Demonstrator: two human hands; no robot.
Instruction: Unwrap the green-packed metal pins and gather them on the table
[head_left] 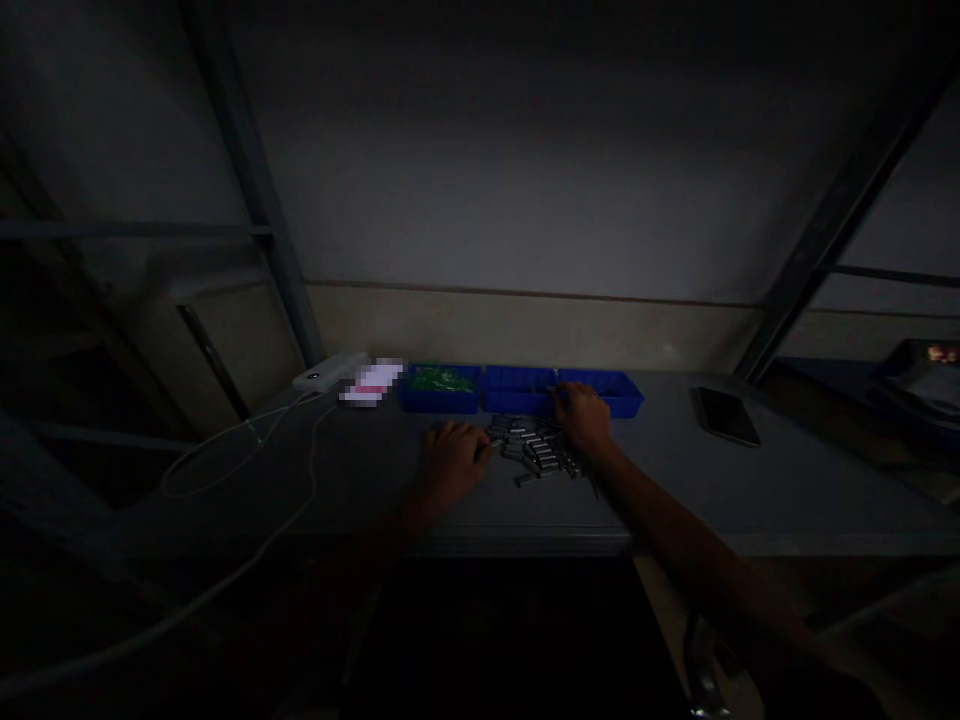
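Small shiny metal cylinders (541, 455) lie in a loose pile on the grey table. At the pile's left edge rests my left hand (452, 465), its fingers curled and thumb drawn in; what they hold, if anything, is too dark to make out. My right hand (586, 415) reaches over the pile to the blue bins, fingers bent down and pinched together where the middle bin (519, 403) meets the right bin (626, 404). A small dark piece shows by its fingertips, too dim to name. Green items in clear plastic (441, 379) fill the left bin (441, 403).
Left of the bins lie a lit phone (373, 383) and a white box-shaped device (330, 372) with a white cable (313, 450) hanging off the table. A dark phone (726, 415) lies at the right. Metal posts (289, 280) frame the table before a wall.
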